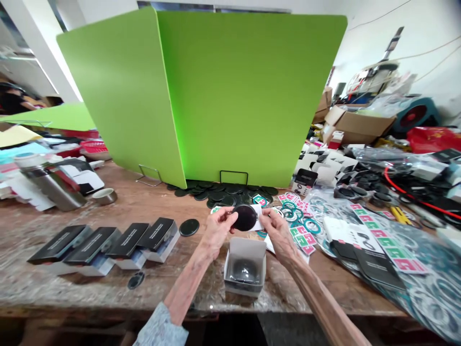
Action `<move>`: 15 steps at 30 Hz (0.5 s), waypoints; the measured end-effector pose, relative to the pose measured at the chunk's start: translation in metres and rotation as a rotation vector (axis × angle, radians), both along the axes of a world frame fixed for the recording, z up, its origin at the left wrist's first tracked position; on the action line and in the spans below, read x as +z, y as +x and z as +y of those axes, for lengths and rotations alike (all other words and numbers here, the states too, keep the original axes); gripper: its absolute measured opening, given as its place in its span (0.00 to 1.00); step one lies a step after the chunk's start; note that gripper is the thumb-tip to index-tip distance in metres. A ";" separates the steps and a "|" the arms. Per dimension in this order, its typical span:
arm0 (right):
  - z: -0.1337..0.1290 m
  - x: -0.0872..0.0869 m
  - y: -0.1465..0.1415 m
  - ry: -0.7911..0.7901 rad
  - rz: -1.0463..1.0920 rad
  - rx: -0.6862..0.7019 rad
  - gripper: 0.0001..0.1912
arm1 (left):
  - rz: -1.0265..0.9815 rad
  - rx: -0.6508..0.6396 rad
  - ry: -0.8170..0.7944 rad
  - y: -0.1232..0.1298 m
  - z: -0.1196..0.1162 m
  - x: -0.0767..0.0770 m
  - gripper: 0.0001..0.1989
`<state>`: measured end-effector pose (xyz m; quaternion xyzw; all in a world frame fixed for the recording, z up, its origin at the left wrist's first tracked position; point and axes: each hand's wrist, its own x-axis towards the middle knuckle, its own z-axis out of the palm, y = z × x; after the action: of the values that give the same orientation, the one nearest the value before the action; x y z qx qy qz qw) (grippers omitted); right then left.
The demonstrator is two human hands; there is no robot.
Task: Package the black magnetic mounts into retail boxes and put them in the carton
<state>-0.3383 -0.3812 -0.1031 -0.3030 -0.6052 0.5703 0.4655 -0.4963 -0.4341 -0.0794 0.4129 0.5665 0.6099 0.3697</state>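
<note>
My left hand (219,226) is closed on a round black disc (245,217), its thumb on the near face. A small white slip (260,218) shows behind the disc's right side, pinched by my right hand (276,229). Whether the slip touches the disc I cannot tell. Just below both hands stands an open small box (245,288) with its flap up and a dark rounded object (245,271) inside. Farther left another black disc (189,227) lies flat on the wooden table (144,293). A pile of black discs (230,194) lies beyond my hands.
Several closed black-topped boxes (158,238) stand in a row at left, near a thin dark ring (136,280). Green panels (248,96) rise behind. Stickers (302,239), teal rings (310,225) and flat cartons (363,250) crowd the right. A steel flask (57,187) stands far left.
</note>
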 end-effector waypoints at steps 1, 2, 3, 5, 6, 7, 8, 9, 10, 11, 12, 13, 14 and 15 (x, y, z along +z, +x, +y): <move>-0.001 0.002 -0.004 -0.006 0.023 0.030 0.15 | -0.006 0.016 0.009 0.002 0.002 -0.001 0.18; -0.002 0.003 -0.006 -0.006 0.028 0.056 0.16 | -0.010 0.028 0.014 0.002 0.002 -0.002 0.18; -0.003 0.004 -0.006 0.004 0.020 0.076 0.16 | -0.014 0.033 0.013 0.002 0.001 -0.002 0.17; -0.006 0.009 0.000 0.062 -0.027 0.069 0.16 | -0.019 0.026 0.000 0.000 -0.008 0.000 0.18; -0.009 0.013 0.006 0.104 -0.057 0.036 0.15 | -0.020 0.011 -0.007 -0.002 -0.017 0.000 0.19; -0.015 0.019 0.013 0.149 -0.087 -0.015 0.14 | -0.021 -0.016 -0.015 -0.003 -0.028 -0.001 0.20; -0.022 0.024 0.022 0.200 -0.124 -0.076 0.13 | -0.023 -0.050 -0.025 -0.003 -0.040 -0.004 0.22; -0.031 0.030 0.030 0.260 -0.176 -0.137 0.12 | -0.026 -0.085 -0.034 -0.001 -0.054 -0.009 0.24; -0.041 0.034 0.038 0.335 -0.238 -0.193 0.11 | -0.034 -0.121 -0.042 0.002 -0.067 -0.016 0.26; -0.051 0.036 0.043 0.430 -0.309 -0.232 0.09 | -0.050 -0.132 -0.052 0.006 -0.079 -0.025 0.27; -0.062 0.036 0.047 0.544 -0.386 -0.249 0.08 | -0.064 -0.138 -0.044 0.012 -0.089 -0.035 0.27; -0.071 0.032 0.048 0.669 -0.468 -0.239 0.08 | -0.087 -0.131 -0.037 0.019 -0.097 -0.046 0.26; -0.079 0.026 0.046 0.792 -0.551 -0.203 0.10 | -0.104 -0.111 -0.031 0.026 -0.102 -0.056 0.24; -0.084 0.019 0.043 0.897 -0.629 -0.156 0.13 | -0.116 -0.087 -0.019 0.033 -0.104 -0.065 0.23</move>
<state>-0.2954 -0.4656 -0.0844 -0.2747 -0.8744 0.1026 0.3867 -0.4630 -0.5381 -0.1443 0.3974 0.5318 0.6106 0.4318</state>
